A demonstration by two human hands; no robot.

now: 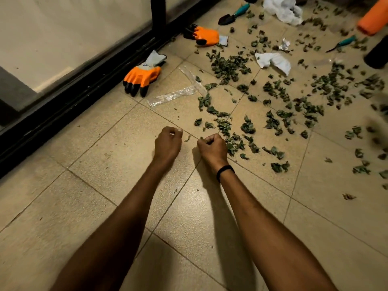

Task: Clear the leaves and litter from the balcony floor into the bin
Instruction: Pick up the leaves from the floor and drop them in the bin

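Observation:
Dried green leaves lie scattered over the tan floor tiles, thickest in the middle and right. Crumpled white paper, a smaller paper ball and a clear plastic wrapper lie among them. My left hand hovers over bare tile with its fingers curled into a fist, nothing visible in it. My right hand, a black band on its wrist, is at the near edge of the leaves, fingers curled, with a bit of green leaf poking out by the thumb. No bin is clearly in view.
Two orange work gloves lie near the black door track on the left. Two teal-handled garden tools, a white bag, an orange roll and a black cylinder sit at the far side.

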